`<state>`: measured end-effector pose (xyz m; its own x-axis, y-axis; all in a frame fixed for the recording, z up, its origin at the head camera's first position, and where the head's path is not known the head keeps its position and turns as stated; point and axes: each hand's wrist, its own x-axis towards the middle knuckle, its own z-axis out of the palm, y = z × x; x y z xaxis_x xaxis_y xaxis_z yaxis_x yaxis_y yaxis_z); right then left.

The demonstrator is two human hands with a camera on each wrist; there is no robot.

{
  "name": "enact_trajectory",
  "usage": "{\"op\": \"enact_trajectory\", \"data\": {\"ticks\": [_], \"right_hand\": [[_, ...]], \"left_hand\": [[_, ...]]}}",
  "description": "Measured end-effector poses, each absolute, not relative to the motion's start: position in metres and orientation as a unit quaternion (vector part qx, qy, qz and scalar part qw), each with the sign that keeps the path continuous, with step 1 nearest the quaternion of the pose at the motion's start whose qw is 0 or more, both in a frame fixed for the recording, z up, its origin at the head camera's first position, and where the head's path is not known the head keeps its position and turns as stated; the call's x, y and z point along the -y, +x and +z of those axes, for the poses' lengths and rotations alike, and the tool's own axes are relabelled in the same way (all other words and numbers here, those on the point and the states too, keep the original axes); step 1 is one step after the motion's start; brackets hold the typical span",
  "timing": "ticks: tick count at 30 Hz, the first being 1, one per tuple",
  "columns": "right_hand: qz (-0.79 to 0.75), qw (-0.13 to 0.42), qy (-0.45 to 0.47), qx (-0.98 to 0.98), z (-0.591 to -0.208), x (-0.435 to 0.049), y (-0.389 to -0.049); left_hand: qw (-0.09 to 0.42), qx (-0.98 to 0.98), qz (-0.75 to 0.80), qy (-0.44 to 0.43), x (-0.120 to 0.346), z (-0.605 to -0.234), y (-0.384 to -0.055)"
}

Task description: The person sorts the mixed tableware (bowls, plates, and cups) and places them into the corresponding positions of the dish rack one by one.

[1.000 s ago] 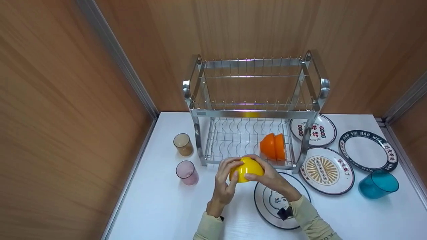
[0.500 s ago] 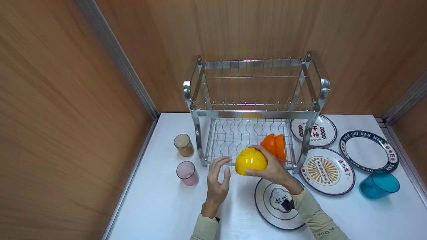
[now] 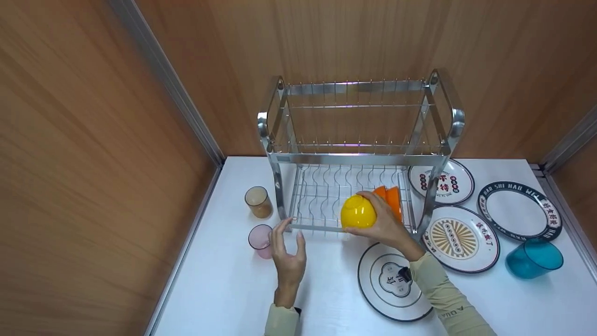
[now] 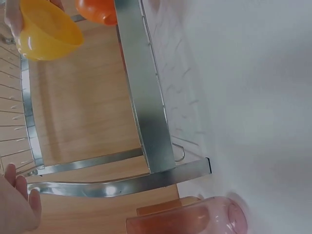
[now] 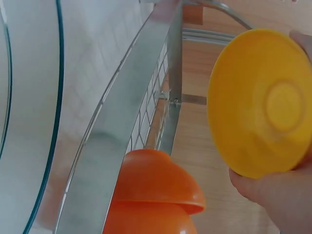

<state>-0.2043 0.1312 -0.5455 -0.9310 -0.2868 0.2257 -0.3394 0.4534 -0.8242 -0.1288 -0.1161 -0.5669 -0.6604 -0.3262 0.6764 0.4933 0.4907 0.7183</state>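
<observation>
My right hand (image 3: 389, 227) grips a yellow bowl (image 3: 358, 212) by its rim, thumb on the near side and fingers over the far side. The bowl is tilted, its base facing up in the head view; the right wrist view looks into its inside (image 5: 258, 107). It hangs at the front of the dish rack's (image 3: 354, 160) lower tier, left of two orange bowls (image 3: 392, 200) standing on edge there. My left hand (image 3: 289, 261) holds nothing, fingers apart, in front of the rack's left corner and close to a pink glass (image 3: 261, 240).
Behind the pink glass stands an amber glass (image 3: 259, 202). A ringed plate (image 3: 394, 298) lies under my right forearm. More plates (image 3: 459, 239) lie right of the rack, with a teal cup (image 3: 534, 259) near them. Wooden panels (image 3: 354, 37) enclose the table.
My left hand has let go of the yellow bowl and moved left, toward the pink glass. My right hand has carried the bowl forward and slightly right, to the rack's lower tier.
</observation>
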Motion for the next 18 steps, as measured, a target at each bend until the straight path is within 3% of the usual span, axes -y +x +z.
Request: {"op": "enact_trajectory", "data": {"ticks": [18], "right_hand": [[0.368,0.111,0.237,0.892,-0.554,-0.141,-0.227]], "left_hand": [[0.425,0.767,-0.471,0.099,0.145,-0.594,-0.133]]}}
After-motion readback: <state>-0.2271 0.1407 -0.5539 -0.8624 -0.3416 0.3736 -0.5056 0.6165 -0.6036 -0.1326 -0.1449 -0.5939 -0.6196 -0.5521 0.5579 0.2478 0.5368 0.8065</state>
